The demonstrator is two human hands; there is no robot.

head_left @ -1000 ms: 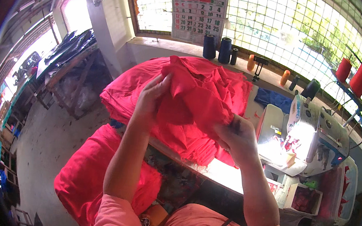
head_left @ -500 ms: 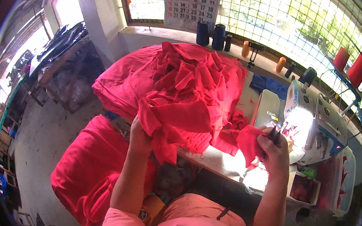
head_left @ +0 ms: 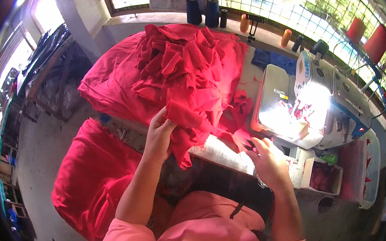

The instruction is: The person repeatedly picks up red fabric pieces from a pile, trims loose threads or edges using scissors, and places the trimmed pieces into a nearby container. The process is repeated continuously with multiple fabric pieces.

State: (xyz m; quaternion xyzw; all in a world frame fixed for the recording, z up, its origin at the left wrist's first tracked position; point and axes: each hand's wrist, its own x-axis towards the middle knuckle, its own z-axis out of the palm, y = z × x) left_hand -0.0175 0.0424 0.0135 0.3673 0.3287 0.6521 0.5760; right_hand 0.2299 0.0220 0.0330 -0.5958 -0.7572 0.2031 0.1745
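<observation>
My left hand [head_left: 159, 133] is closed on the edge of a red cloth piece [head_left: 185, 116], whose lower end hangs down below my fingers. Small dark thread snips [head_left: 249, 146] are in my right hand [head_left: 268, 161], their tips pointing left at the red cloth strip between my hands. Whether my right fingers also pinch that cloth is hard to see in the glare. Just beyond my hands, a heap of red cloth scraps [head_left: 180, 56] lies on a large red fabric bundle [head_left: 109, 77] on the table.
A sewing machine [head_left: 353, 101] stands on the right, with red thread cones [head_left: 376, 44] above it. Further dark spools [head_left: 212, 13] line the windowsill. A second red bundle [head_left: 90, 171] sits at my left, and a small box [head_left: 322, 175] lies at the right.
My right hand has moved left and turned, bringing the snips toward the cloth by my left hand. My view has shifted, so the scene sits higher and further left.
</observation>
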